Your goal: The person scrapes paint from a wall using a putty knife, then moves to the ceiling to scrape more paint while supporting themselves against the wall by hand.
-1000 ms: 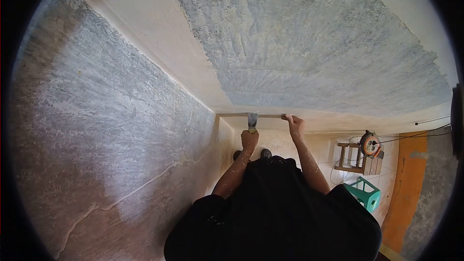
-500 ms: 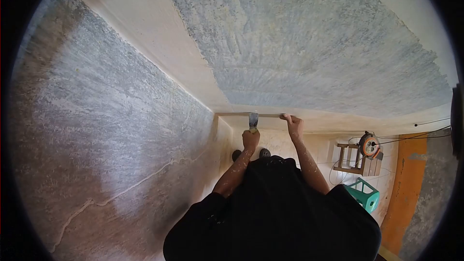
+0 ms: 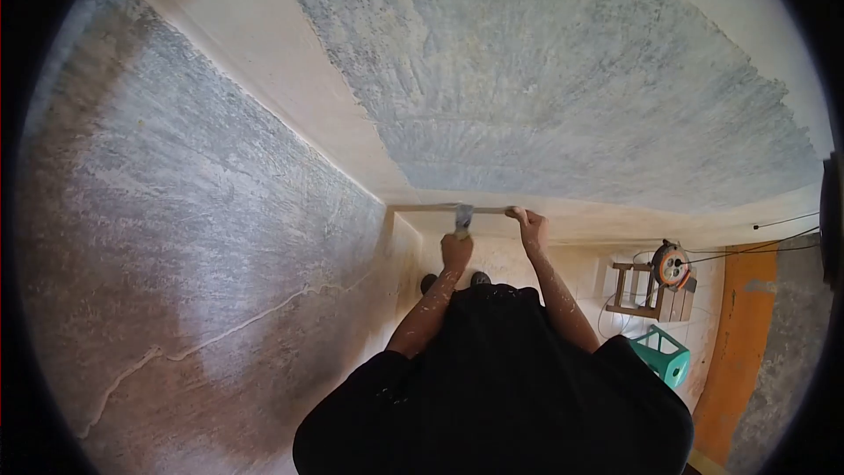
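My left hand (image 3: 456,253) is closed around the handle of a putty knife (image 3: 463,218), its broad blade pointing up and away from me. The blade overlaps a long, thin, straight strip (image 3: 422,208) that lies crosswise in front of me, close to the wall. At the strip's right end, the fingers of my right hand (image 3: 532,230) are pinched on it. White specks dot both forearms. Beyond the strip rises a wall with a large rough grey patch (image 3: 527,88) bordered by cream paint.
On the left stands another scraped grey wall (image 3: 237,211) with a pale crack line. To the right, a cable reel (image 3: 672,265) sits by a small wooden stool (image 3: 635,309), and a green plastic stool (image 3: 670,364) is nearer me. Farther right is an orange door frame (image 3: 743,325).
The putty knife's blade has shifted slightly right along the strip and tilted. My right hand has moved a little left with the strip's end.
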